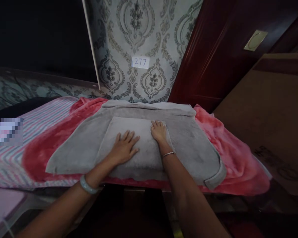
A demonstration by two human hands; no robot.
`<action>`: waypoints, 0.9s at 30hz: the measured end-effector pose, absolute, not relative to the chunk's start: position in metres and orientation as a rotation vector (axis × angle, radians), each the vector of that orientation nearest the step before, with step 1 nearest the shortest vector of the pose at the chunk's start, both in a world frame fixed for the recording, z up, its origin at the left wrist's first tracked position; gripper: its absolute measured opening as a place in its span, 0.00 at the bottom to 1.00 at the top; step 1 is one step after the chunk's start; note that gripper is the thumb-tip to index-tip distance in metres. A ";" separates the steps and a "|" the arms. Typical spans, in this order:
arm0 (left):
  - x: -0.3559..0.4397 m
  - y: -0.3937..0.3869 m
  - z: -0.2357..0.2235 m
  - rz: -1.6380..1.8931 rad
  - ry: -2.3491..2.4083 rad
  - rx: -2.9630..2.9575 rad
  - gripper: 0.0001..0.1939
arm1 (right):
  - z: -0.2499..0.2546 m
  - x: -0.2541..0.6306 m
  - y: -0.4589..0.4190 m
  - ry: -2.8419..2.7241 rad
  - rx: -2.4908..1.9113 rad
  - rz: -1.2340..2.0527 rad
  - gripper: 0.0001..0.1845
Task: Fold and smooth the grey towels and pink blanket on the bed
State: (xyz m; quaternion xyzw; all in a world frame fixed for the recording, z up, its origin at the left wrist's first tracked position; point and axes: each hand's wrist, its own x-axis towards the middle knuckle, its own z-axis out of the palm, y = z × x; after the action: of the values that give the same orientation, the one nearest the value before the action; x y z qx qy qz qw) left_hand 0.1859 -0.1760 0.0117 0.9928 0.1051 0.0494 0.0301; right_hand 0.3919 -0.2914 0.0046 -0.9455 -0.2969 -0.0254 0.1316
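Observation:
A light grey rectangular piece of cloth (141, 142), which looks folded, lies on a larger grey plush cloth (76, 145). My left hand (124, 147) rests flat on the left-middle of the lighter piece, fingers spread. Near its upper right corner, my right hand (159, 131) presses down with the fingers stretched out. Neither hand grips anything. The larger cloth spreads out to both sides, and its lower right corner is turned over. Beneath it lies a red plush blanket (238, 158), showing at left, right and along the front edge.
A striped cloth (10, 158) covers the surface at left. Behind stands a patterned wall with a paper label (140, 62) reading 277. A dark television screen (39, 39) is at upper left. A large cardboard box (268, 109) stands at right, beside a dark red door (213, 49).

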 end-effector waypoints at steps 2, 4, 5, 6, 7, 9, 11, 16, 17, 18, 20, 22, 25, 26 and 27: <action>0.181 -0.189 0.002 0.126 0.332 3.041 0.32 | 0.012 0.389 -0.292 -0.864 -2.753 -0.043 0.30; 0.180 -0.191 -0.003 0.136 0.346 3.026 0.31 | 0.020 0.381 -0.296 -0.856 -2.763 -0.015 0.30; 0.180 -0.191 -0.004 0.147 0.341 3.023 0.31 | 0.023 0.375 -0.300 -0.862 -2.760 -0.009 0.30; 0.181 -0.189 -0.004 0.160 0.338 3.024 0.31 | 0.025 0.367 -0.306 -0.878 -2.750 -0.014 0.31; 0.182 -0.188 -0.004 0.168 0.335 3.028 0.31 | 0.025 0.358 -0.314 -0.907 -2.733 -0.031 0.31; 0.183 -0.188 -0.003 0.165 0.335 3.038 0.31 | 0.020 0.335 -0.333 -0.983 -2.691 -0.083 0.31; 0.183 -0.188 -0.002 0.153 0.340 3.043 0.31 | 0.008 0.312 -0.353 -1.014 -2.680 -0.108 0.31; 0.182 -0.190 0.003 0.198 0.340 3.028 0.31 | -0.018 0.281 -0.377 -0.957 -2.714 -0.119 0.31; 0.182 -0.192 0.005 0.200 0.347 3.025 0.30 | -0.020 0.281 -0.377 -0.956 -2.706 -0.134 0.30; 0.182 -0.195 0.007 0.199 0.366 3.020 0.30 | -0.020 0.281 -0.377 -0.957 -2.696 -0.144 0.30; 0.184 -0.209 0.007 0.217 0.409 3.006 0.29 | -0.020 0.282 -0.375 -0.959 -2.682 -0.153 0.30; 0.186 -0.227 0.003 0.275 0.360 3.009 0.29 | -0.020 0.283 -0.374 -0.960 -2.670 -0.163 0.30; 0.187 -0.250 -0.011 0.384 0.174 3.052 0.29 | -0.021 0.283 -0.376 -0.953 -2.664 -0.175 0.30; 0.187 -0.253 -0.016 0.416 0.139 3.060 0.29 | -0.021 0.283 -0.376 -0.956 -2.664 -0.176 0.30; 0.185 -0.253 -0.020 0.446 0.124 3.063 0.29 | -0.022 0.283 -0.377 -0.962 -2.663 -0.176 0.30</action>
State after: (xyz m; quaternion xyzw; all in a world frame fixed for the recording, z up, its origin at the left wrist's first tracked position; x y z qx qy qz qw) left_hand 0.1853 -0.2535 -0.0196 0.9885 0.0399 0.1439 0.0219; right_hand 0.2831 -0.3766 -0.0218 -0.9279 -0.3351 -0.0612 0.1517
